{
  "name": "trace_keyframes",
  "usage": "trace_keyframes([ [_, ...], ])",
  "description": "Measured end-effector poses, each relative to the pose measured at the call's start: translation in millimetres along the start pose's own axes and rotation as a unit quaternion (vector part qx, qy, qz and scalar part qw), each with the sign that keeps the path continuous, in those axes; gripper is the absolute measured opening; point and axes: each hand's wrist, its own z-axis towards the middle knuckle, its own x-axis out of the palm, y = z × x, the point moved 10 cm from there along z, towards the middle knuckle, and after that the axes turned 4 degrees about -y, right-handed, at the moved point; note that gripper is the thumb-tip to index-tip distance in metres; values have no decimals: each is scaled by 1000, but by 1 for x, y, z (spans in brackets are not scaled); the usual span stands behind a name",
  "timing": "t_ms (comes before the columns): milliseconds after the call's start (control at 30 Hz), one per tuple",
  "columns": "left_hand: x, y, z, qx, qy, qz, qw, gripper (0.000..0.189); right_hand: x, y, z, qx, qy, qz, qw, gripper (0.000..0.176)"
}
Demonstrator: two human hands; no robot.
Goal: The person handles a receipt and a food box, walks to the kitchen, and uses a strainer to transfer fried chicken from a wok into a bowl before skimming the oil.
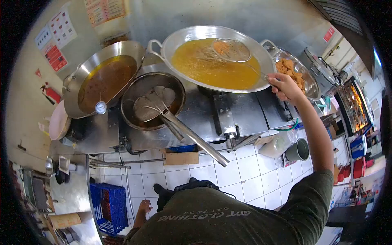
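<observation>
We read one printed legend, on the dark shirt (245, 229): the word CLOTHING, preceded by three letters that we take as GDT, the first uncertain. In the head view the legend stands upside down; the smaller line of characters just above it cannot be resolved.

On the wall (87, 45) at left we note a white sheet (62, 25), a red sheet (55, 58) and, higher up, a reddish poster (104, 10); their print is too small to read. The same applies to the red triangular sign (38, 73), the red label (328, 34) at right and the dial of the thermometer (101, 108).
</observation>
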Motion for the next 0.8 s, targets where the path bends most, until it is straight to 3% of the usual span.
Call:
trace_keyframes([
  [167, 4, -4, 8, -7, -3, 6, 1000, 36, -60, -10, 46, -49, -137, -166, 975, 30],
  [200, 5, -2, 9, -9, -3, 7, 1000, 36, -69, -1, 44, -36, -173, -252, 951, 32],
  [300, 9, 2, 8, 14, -3, 10, 1000, 33, -89, 1, 82, -189, -221, -477, 829, 29],
  [400, 17, 2, 8, 53, 12, 16, 998, 30, -84, 26, 59, -119, -278, -514, 803, 27],
  [500, 25, -4, 13, 98, 34, 20, 994, 27, -78, 17, 91, -131, -217, -584, 771, 28],
  [533, 25, 2, 8, 109, 38, 20, 993, 26, -82, 8, 110, -146, -209, -557, 791, 28],
  [633, 16, 19, -27, 63, -38, -12, 997, 17, -38, 3, 132, -244, -59, -616, 747, 19],
  [700, 7, 35, 1, 133, 82, 7, 988, 39, -23, 10, 126, -197, -27, -554, 808, 18],
  [800, 17, 57, -8, 15, -20, -121, 992, 22, 15, 35, 87, -110, 30, -473, 874, 22],
])
